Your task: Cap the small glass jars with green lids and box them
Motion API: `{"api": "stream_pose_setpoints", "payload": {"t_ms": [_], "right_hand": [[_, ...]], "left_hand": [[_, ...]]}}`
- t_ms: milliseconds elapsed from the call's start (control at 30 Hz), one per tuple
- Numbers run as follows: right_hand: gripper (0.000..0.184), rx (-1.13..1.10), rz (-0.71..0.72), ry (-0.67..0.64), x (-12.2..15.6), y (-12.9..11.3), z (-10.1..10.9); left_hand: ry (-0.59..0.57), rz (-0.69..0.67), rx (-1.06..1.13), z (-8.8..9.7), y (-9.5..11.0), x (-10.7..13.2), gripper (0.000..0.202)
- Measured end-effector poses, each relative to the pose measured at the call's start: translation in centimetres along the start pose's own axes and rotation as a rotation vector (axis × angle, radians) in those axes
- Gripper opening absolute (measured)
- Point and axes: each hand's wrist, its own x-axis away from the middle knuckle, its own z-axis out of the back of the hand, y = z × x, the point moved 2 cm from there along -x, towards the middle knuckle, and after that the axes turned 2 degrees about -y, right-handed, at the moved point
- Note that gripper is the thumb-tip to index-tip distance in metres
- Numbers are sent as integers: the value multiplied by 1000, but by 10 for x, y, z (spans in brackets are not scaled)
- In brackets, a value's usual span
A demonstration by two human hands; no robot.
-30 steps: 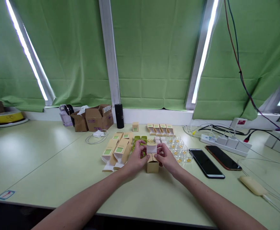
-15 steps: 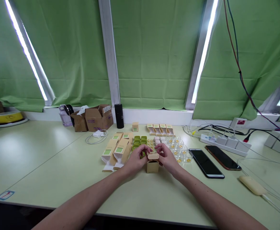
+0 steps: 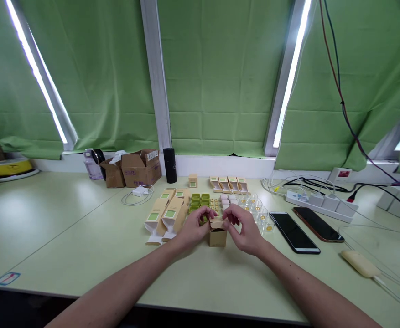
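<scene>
A small brown cardboard box (image 3: 218, 238) stands upright on the table in front of me, its top flap tilted up and a dark gap showing below it. My left hand (image 3: 196, 225) grips the box's upper left side with bent fingers. At the flap's right corner, my right hand (image 3: 243, 229) pinches the edge between thumb and fingers. Just behind the hands are green square cups (image 3: 195, 202), small yellowish pieces (image 3: 215, 203), pale pink pieces (image 3: 225, 200) and clear cups with gold centres (image 3: 268, 227). The hands partly cover these rows.
Flattened cartons with green labels (image 3: 155, 217) lie to the left. Several open cartons (image 3: 233, 184) and one closed box (image 3: 193, 181) stand behind. Two phones (image 3: 295, 233), a power strip (image 3: 323, 203) and cables are on the right. A black bottle (image 3: 170, 166) stands near larger cardboard boxes (image 3: 141, 168).
My right hand has moved up and over to the flap's right corner from the box's right side. The flap sits lower and further back. My left hand has hardly moved.
</scene>
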Motion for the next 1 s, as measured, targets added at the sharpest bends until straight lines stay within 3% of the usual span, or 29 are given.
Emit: {"api": "stream_pose_setpoints", "payload": {"t_ms": [167, 433, 1000], "right_hand": [[15, 110, 56, -23, 2, -1, 0], [15, 142, 66, -52, 2, -3, 0], [18, 206, 97, -107, 2, -6, 0]], "left_hand": [[-33, -39, -39, 4, 9, 2, 14], [-28, -324, -338, 20, 32, 12, 8], [-116, -445, -554, 20, 34, 15, 5]]}}
